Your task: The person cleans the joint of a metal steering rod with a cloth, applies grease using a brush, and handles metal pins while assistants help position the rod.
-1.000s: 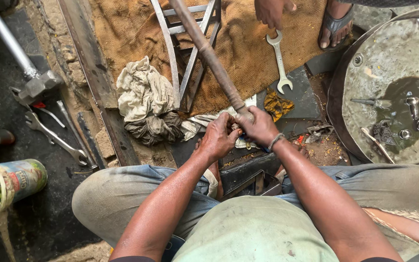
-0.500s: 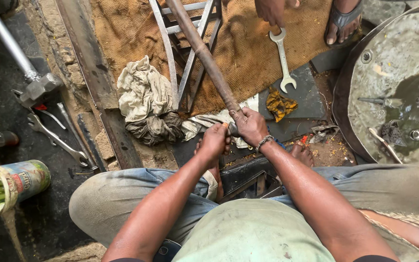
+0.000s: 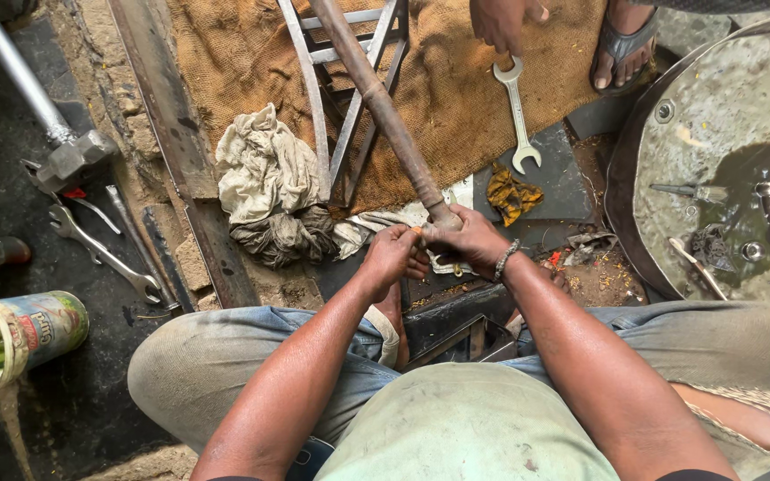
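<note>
Two hands closed around the lower end of a rusty pipe, seen from above.

At far left a tin can [image 3: 11, 338] is cut by the frame edge; a hammer [image 3: 64, 160] and spanners [image 3: 104, 254] lie near it. The left hand [image 3: 391, 256] has its fingers curled shut just beside the pipe [image 3: 385, 111] end; what they pinch is hidden. The right hand [image 3: 470, 242] wraps the pipe's lower end, fingers closed. Since the earlier frames both hands sit slightly lower and closer together. Right of them lie a wrench [image 3: 517, 111] and a metal basin [image 3: 724, 178], partly cut off.
</note>
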